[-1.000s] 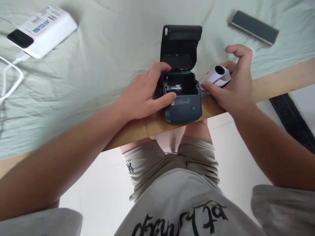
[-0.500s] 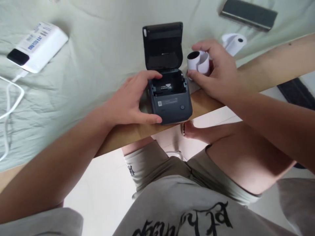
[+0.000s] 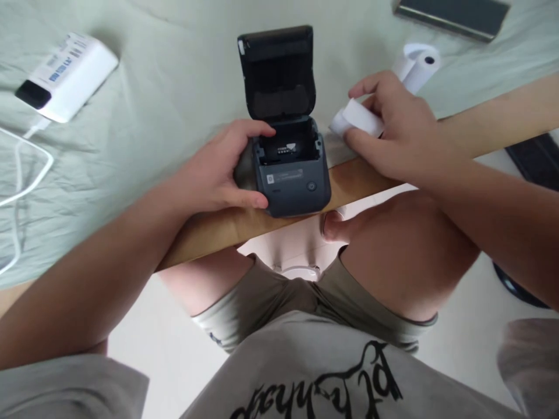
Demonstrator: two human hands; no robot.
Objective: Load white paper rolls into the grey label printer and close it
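Observation:
A small dark grey portable label printer (image 3: 294,192) stands near the table's front edge with its lid (image 3: 279,75) raised and its paper bay exposed. My left hand (image 3: 218,166) grips the printer's left side, thumb at the front corner and fingers at the bay's rim. To the right of the printer, my right hand (image 3: 395,131) is closed around a small white paper roll (image 3: 364,118), tilted, with a strip of paper curling off it. Part of that roll is hidden by the fingers. Just beyond this hand lies another white paper roll (image 3: 421,70), its dark core showing.
A white power bank (image 3: 72,78) with a white cable (image 3: 46,169) plugged in lies at the left. At the back right is a dark flat case (image 3: 454,17). Pale green cloth covers the table, with its wooden edge (image 3: 498,116) in front of my body.
The paper roll in my right hand has turned from upright to tilted, so its dark core no longer shows. The printer and my left hand appear slightly further left as the view shifts.

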